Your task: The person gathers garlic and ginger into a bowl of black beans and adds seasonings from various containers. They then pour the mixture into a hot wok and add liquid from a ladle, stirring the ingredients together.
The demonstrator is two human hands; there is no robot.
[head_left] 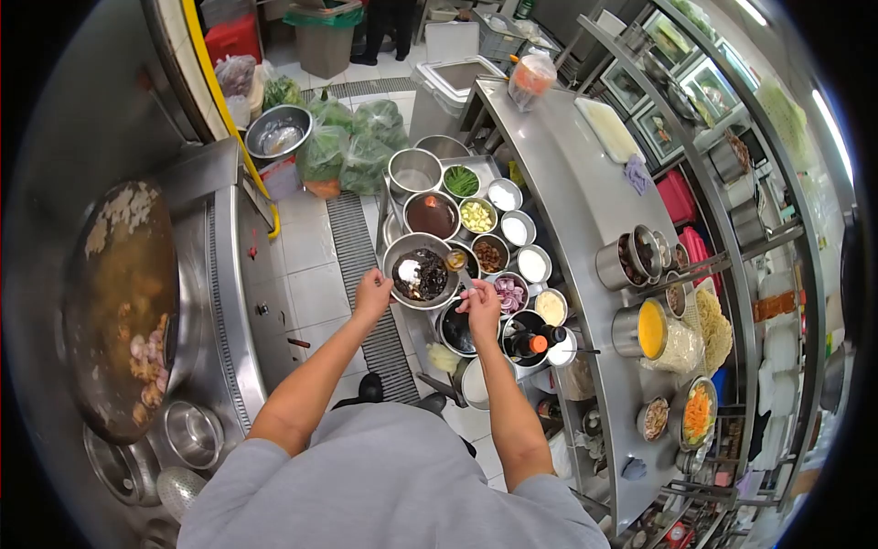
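Note:
My left hand [372,294] is closed on the left rim of a steel bowl [399,252] that holds dark sauce or paste and a white powder. My right hand [479,303] pinches the handle of a small spoon [457,263], whose bowl holds something yellowish-brown at the right edge of the steel bowl. Around them stand a pot of dark red-brown liquid [432,214], a bowl of brown pieces [491,253], sliced purple onion [510,294], chopped pale yellow pieces [476,216] and green herbs [461,180]. Two bottles [530,344] stand in a pot near my right wrist.
At the left is a large wok [123,311] with liquid and pieces of food. A long steel counter [572,183] runs along the right with pots and vegetables. Bagged greens [373,142] sit on the floor ahead. A person's legs [386,27] show at the top.

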